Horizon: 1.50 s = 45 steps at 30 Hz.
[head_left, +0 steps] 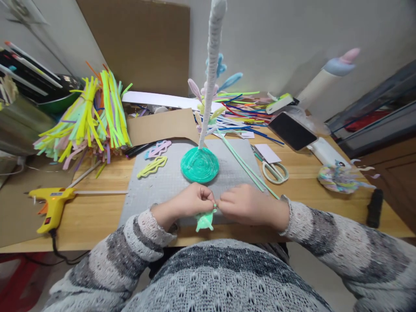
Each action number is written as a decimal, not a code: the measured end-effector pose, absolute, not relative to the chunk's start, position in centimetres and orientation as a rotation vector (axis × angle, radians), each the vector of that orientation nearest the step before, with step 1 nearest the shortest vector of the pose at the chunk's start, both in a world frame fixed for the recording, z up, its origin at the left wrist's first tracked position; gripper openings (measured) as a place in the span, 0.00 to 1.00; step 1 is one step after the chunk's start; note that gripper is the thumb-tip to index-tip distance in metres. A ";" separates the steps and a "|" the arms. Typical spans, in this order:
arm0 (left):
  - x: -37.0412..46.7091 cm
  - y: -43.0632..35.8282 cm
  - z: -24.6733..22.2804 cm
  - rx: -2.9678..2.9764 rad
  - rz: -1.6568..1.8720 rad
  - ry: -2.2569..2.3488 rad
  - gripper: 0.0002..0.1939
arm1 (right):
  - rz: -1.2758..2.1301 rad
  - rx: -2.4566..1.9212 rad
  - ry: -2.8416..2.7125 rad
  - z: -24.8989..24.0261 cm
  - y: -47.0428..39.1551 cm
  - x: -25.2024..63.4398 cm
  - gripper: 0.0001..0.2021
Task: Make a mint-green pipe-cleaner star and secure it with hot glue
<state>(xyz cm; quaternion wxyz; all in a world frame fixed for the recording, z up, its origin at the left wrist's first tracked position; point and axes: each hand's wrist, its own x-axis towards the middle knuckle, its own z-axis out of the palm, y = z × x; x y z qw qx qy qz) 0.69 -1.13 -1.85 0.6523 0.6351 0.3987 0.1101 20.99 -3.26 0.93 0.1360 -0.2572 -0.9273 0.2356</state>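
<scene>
Left hand pinches the mint-green fuzzy piece, hanging at six o'clock from the green disc. Right hand bunched at the piece's two o'clock; cannot tell whether it grips. Yellow glue gun at nine o'clock.

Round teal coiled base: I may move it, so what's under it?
The flat grey mat shows on both sides of the round teal coiled base, which seems to rest on it. Anything directly beneath is covered from view.
</scene>
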 end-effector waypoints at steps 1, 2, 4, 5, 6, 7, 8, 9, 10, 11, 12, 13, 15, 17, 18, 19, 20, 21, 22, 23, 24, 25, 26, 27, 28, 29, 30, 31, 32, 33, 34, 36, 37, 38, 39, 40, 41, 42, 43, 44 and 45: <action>0.7 -1.1 -1.9 1.460 0.277 0.931 0.03 | 0.957 -0.920 -2.532 0.8 -3.3 20.7 0.09; 0.7 -1.1 -2.0 1.488 0.297 0.950 0.03 | 1.250 -1.085 -2.332 0.7 -3.4 20.4 0.09; 0.7 -1.2 -2.1 1.570 0.315 0.969 0.03 | 1.816 -1.328 -1.851 0.5 -3.6 19.9 0.08; 0.7 -1.3 -2.1 1.618 0.315 0.973 0.04 | 2.050 -1.395 -1.613 0.4 -3.6 19.7 0.07; 0.8 -1.4 -2.1 1.665 0.311 0.976 0.05 | 2.236 -1.426 -1.404 0.2 -3.6 19.6 0.06; 0.8 -1.4 -2.0 1.703 0.308 0.979 0.05 | 2.368 -1.428 -1.239 0.1 -3.5 19.6 0.05; 0.9 -1.5 -2.0 1.733 0.307 0.984 0.05 | 2.445 -1.413 -1.124 -0.1 -3.5 19.5 0.05; 0.9 -1.5 -1.9 1.750 0.306 0.990 0.05 | 2.477 -1.399 -1.061 -0.3 -3.4 19.5 0.04; 0.9 -1.6 -1.9 1.753 0.304 0.990 0.04 | 2.463 -1.393 -1.055 -0.4 -3.4 19.5 0.05; 0.9 -1.6 -1.9 1.740 0.300 0.985 0.03 | 2.405 -1.394 -1.109 -0.6 -3.5 19.5 0.05; 0.9 -1.5 -1.8 1.708 0.294 0.973 0.03 | 2.297 -1.392 -1.226 -0.8 -3.6 19.5 0.06; 0.8 -1.5 -1.8 1.663 0.289 0.957 0.03 | 2.135 -1.376 -1.398 -0.9 -3.7 19.5 0.07; 0.7 -1.4 -1.8 1.558 0.275 0.929 0.02 | 1.687 -1.261 -1.855 -0.8 -4.1 19.5 0.08; 0.7 -1.3 -1.8 1.487 0.266 0.920 0.02 | 1.180 -1.084 -2.296 -0.5 -4.4 19.6 0.08; 0.6 -1.2 -1.7 1.479 0.269 0.926 0.01 | 0.963 -1.028 -2.455 -0.1 -4.4 19.7 0.09; 0.6 -1.0 -1.7 1.491 0.281 0.942 0.01 | 0.802 -1.018 -2.566 0.2 -4.2 19.9 0.10; 0.5 -0.9 -1.5 1.523 0.302 0.970 0.02 | 0.697 -1.053 -2.633 0.6 -4.0 20.1 0.10; 0.3 -0.7 -1.2 1.570 0.331 1.008 0.02 | 0.638 -1.125 -2.664 1.0 -3.6 20.4 0.10; 0.1 -0.5 -0.9 1.626 0.356 1.056 0.03 | 0.620 -1.209 -2.677 1.5 -3.1 20.8 0.10; -0.2 -0.2 -0.5 1.684 0.372 1.108 0.03 | 0.626 -1.281 -2.684 1.9 -2.5 21.4 0.09; -0.7 0.0 0.0 1.734 0.387 1.155 0.04 | 0.651 -1.327 -2.695 2.3 -1.9 22.0 0.09; -1.2 0.3 0.5 1.773 0.363 1.192 0.04 | 0.699 -1.347 -2.694 2.7 -1.2 22.8 0.09; -1.9 0.6 1.0 1.806 0.332 1.204 0.04 | 0.780 -1.349 -2.681 3.0 -0.6 23.6 0.10; -2.6 0.9 1.4 1.845 0.299 1.210 0.04 | 0.883 -1.350 -2.646 3.3 -0.1 24.5 0.10; -3.4 1.1 1.7 1.879 0.258 1.216 0.05 | 0.985 -1.363 -2.587 3.4 0.3 25.3 0.10; -4.1 1.4 2.0 1.907 0.215 1.230 0.05 | 1.064 -1.389 -2.524 3.5 0.6 26.0 0.11; -4.9 1.6 2.1 1.926 0.189 1.254 0.05 | 1.115 -1.418 -2.464 3.5 0.8 26.6 0.11; -5.6 1.8 2.1 1.931 0.169 1.275 0.06 | 1.149 -1.446 -2.413 3.5 0.9 27.1 0.12; -6.1 1.9 2.0 1.924 0.151 1.305 0.07 | 1.175 -1.464 -2.367 3.4 1.0 27.5 0.12; -6.6 2.1 1.9 1.914 0.127 1.329 0.08 | 1.205 -1.472 -2.321 3.2 0.9 27.9 0.13; -7.0 2.2 1.7 1.911 0.116 1.350 0.08 | 1.251 -1.470 -2.267 3.1 0.9 28.3 0.14; -7.6 2.2 1.4 1.905 0.116 1.376 0.09 | 1.417 -1.446 -2.110 2.9 0.6 29.1 0.15; -7.7 2.3 1.3 1.904 0.121 1.374 0.09 | 1.533 -1.427 -2.004 2.8 0.3 29.7 0.15; -7.8 2.3 1.2 1.901 0.125 1.364 0.10 | 1.654 -1.402 -1.877 2.7 0.1 30.3 0.13; -7.9 2.3 1.2 1.899 0.125 1.348 0.10 | 1.770 -1.366 -1.738 2.5 -0.3 30.9 0.10; -7.9 2.3 1.2 1.899 0.120 1.328 0.10 | 1.857 -1.320 -1.592 2.3 -0.6 31.5 0.09; -8.0 2.3 1.1 1.901 0.114 1.309 0.10 | 1.914 -1.271 -1.449 2.1 -1.0 31.9 0.09; -8.0 2.4 1.1 1.904 0.108 1.297 0.10 | 1.951 -1.222 -1.332 1.8 -1.4 32.2 0.09; -8.1 2.5 1.1 1.910 0.101 1.292 0.10 | 1.963 -1.178 -1.245 1.6 -1.8 32.3 0.10; -8.2 2.6 1.0 1.915 0.091 1.293 0.10 | 1.957 -1.143 -1.189 1.3 -2.1 32.2 0.11; -8.4 2.7 0.9 1.919 0.081 1.303 0.11 | 1.930 -1.117 -1.160 1.0 -2.3 31.8 0.13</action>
